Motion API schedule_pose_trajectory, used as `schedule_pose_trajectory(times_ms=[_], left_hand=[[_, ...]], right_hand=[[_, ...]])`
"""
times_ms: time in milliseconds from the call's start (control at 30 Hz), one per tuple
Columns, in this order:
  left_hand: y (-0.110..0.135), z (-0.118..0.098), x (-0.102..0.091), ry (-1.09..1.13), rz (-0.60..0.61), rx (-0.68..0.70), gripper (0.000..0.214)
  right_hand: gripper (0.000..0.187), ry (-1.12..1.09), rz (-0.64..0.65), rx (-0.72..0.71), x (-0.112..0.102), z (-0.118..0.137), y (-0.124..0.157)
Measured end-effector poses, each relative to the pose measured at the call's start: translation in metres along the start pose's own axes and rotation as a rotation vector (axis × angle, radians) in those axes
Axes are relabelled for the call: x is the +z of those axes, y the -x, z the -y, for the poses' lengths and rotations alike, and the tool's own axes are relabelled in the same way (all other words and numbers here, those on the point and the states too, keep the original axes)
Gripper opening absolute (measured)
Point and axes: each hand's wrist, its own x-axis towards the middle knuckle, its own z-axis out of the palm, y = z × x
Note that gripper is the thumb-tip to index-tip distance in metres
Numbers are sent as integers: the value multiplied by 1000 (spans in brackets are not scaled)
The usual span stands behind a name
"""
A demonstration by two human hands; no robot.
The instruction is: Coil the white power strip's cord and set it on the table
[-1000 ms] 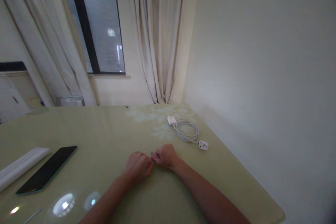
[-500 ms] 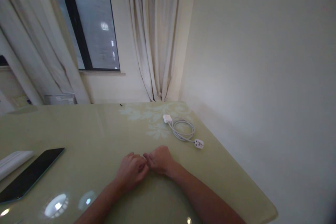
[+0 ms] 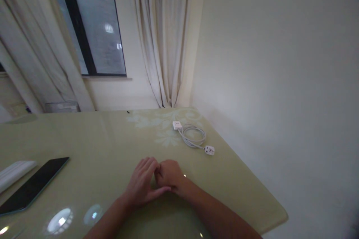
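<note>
My left hand (image 3: 140, 183) is open, with its fingers stretched forward and its thumb spread out to the right. Its fingertips and thumb reach around the near side of my right hand (image 3: 169, 173) and appear to touch it. The right hand is closed in a fist above the glossy pale green table (image 3: 98, 145); whatever it may hold is hidden. Beyond the hands, to the right, lies a coiled white extension cable (image 3: 193, 144). Its socket end (image 3: 177, 125) points to the back left and its plug end (image 3: 209, 150) to the front right.
At the left lie a flat dark tablet-like slab (image 3: 36, 183) and a long white object (image 3: 17, 171). A tiny dark piece (image 3: 128, 112) rests at the far edge. The white wall (image 3: 266, 101) borders the table's right side; curtains (image 3: 165, 26) hang behind.
My left hand has opened from a curled grip, and its thumb has extended under the right hand. The right fist has turned slightly. The view has shifted a little.
</note>
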Motion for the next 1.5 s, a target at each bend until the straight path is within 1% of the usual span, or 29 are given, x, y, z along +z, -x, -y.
schedule_pose_trajectory(times_ms=[100, 200, 233, 300, 367, 400, 433, 500, 567, 667, 733, 800, 867, 933, 1000, 1067, 1133, 1233, 1300, 1333, 1367, 1433, 1500], left_hand=[[-2, -4, 0, -3, 35, -11, 40], [-1, -2, 3, 54, 47, -65, 30], [0, 0, 5, 80, 48, -92, 24], [2, 5, 9, 123, 19, -159, 14], [4, 12, 13, 142, -21, -237, 17], [5, 16, 14, 147, -31, -272, 19], [6, 19, 15, 153, -28, -303, 22], [7, 26, 16, 171, 13, -350, 29], [9, 31, 17, 186, 56, -399, 35], [12, 37, 20, 200, 98, -498, 32], [13, 39, 23, 224, 116, -524, 36], [13, 39, 25, 246, 130, -509, 50], [12, 37, 26, 250, 135, -477, 58], [10, 36, 25, 234, 109, -444, 57], [8, 35, 24, 211, 63, -413, 51], [7, 34, 23, 201, 17, -389, 46], [6, 32, 21, 224, -36, -367, 40], [-6, 21, 12, 288, -171, -341, 25], [-25, 8, 1, 324, -264, -331, 23], [-37, 2, -6, 343, -285, -323, 24], [-52, -5, -14, 366, -319, -336, 26], [-83, -17, -30, 462, -384, -440, 35], [-111, -24, -44, 682, -439, -586, 46]], right_hand=[[37, 1, -15, 27, 0, 0, 0], [37, -6, -50, 37, -1, -5, -2], [36, -10, -88, 44, -2, -8, -3], [31, -10, -225, 97, -6, -20, -6], [30, 19, -390, 212, -12, -38, -7], [32, 47, -448, 281, -15, -50, -7], [33, 82, -478, 354, -17, -62, -7], [36, 145, -465, 467, -19, -85, -7], [37, 154, -417, 525, -17, -103, -7], [35, 119, -368, 541, -13, -118, -10], [30, 95, -358, 544, -11, -123, -12], [24, 54, -346, 536, -12, -125, -13], [18, -9, -330, 509, -15, -127, -12], [14, -88, -330, 477, -22, -128, -8], [14, -177, -356, 447, -33, -129, -4], [17, -279, -405, 401, -49, -128, 0], [24, -394, -463, 330, -67, -123, 1], [36, -548, -531, 213, -94, -105, -5], [39, -656, -578, 135, -109, -84, -13], [39, -721, -607, 91, -116, -71, -17], [38, -858, -655, 30, -122, -58, -21], [39, -1053, -707, -65, -132, -30, -28], [39, -1137, -733, -98, -139, -6, -30]])
